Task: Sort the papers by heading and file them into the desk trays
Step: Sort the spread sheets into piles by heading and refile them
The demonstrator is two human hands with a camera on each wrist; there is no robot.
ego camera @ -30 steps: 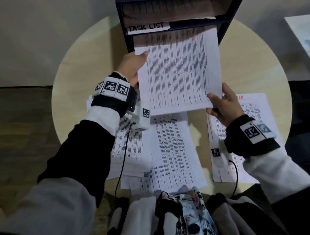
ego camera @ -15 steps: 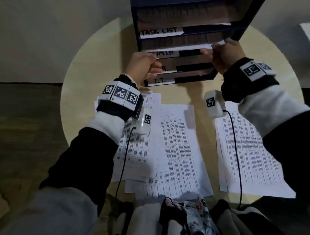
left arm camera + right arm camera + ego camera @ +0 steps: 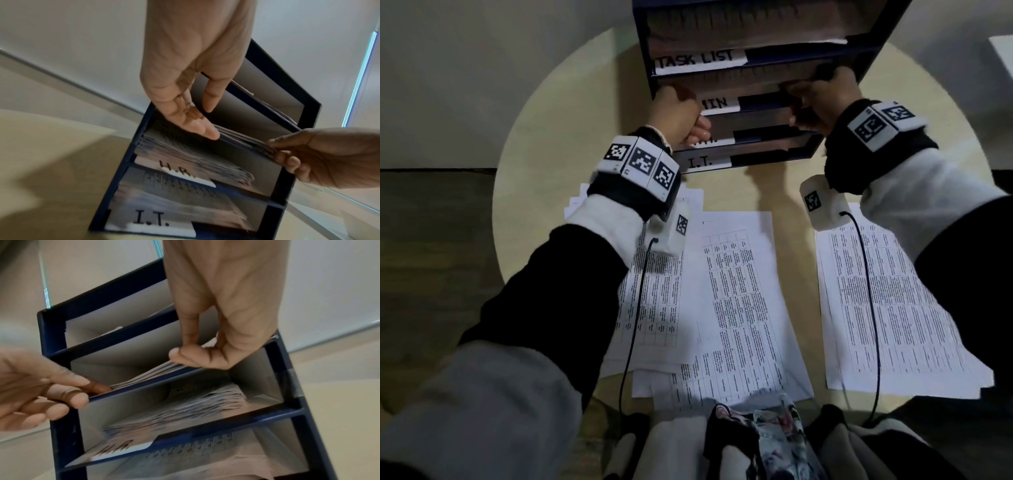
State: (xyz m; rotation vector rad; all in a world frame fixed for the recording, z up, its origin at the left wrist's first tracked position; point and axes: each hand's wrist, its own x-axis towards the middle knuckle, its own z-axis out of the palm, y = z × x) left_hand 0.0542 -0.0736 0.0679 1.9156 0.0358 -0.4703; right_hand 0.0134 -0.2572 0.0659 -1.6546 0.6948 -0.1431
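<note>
A dark blue stack of desk trays stands at the table's far side, labelled TASK LIST, ADMIN, H.R. and I.T. Both hands are at the front of the ADMIN tray. My left hand is at its left corner, and its straight fingers touch the front edge of the papers in that tray. My right hand is at the right corner. Its thumb lies on top of the same papers, with the fingers underneath, pinching their edge. The H.R. tray below holds a fanned pile.
On the round beige table, loose printed sheets lie in a middle pile, a left pile and a right pile. Cables hang from both wrist cameras over them. Patterned fabric lies at the table's near edge.
One second ago both hands held a printed sheet up in front of the trays. It has since gone into the ADMIN tray, and both hands have moved up to its front edge.
</note>
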